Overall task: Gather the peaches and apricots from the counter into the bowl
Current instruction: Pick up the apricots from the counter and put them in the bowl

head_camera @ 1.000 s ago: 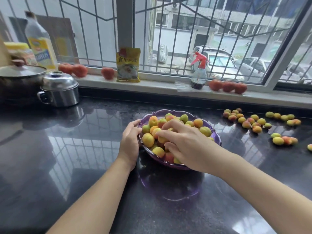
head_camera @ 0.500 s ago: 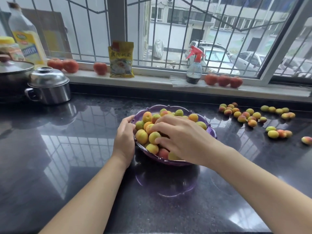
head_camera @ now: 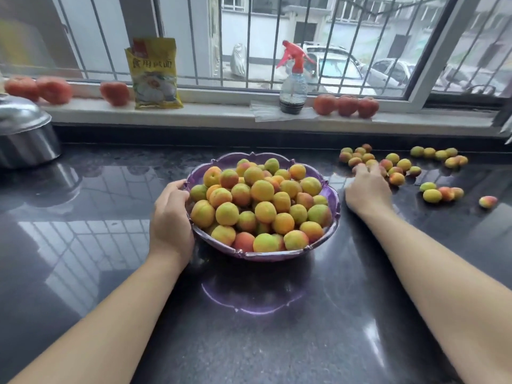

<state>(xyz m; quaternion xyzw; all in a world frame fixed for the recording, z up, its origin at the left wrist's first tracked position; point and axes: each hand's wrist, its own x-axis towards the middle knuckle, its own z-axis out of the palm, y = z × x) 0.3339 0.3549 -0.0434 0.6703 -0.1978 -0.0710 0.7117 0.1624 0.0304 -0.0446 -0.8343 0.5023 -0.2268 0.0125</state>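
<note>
- The purple scalloped bowl sits mid-counter on the dark polished counter, heaped with yellow-orange peaches and apricots.
- The left hand is at the bowl's left side, fingers curled round the rim, thumb side up.
- The right hand lies to the right of the bowl, palm down, reaching into the near edge of the loose fruit cluster on the counter. Its fingertips touch or overlap the nearest pieces, but motion blur keeps me from telling whether they pinch one or lie straight.
- More loose fruit lies further right: a far row near the backsplash, a small group nearer, and a single piece at the far right, apart from the rest.
- On the windowsill, from left: three tomatoes, a yellow food packet standing upright, a spray bottle with a red trigger, and three more tomatoes in a row touching each other.
- A steel pot with lid stands at the far left edge of the counter, partly cut off.
- Window bars and parked cars show beyond the glass.
</note>
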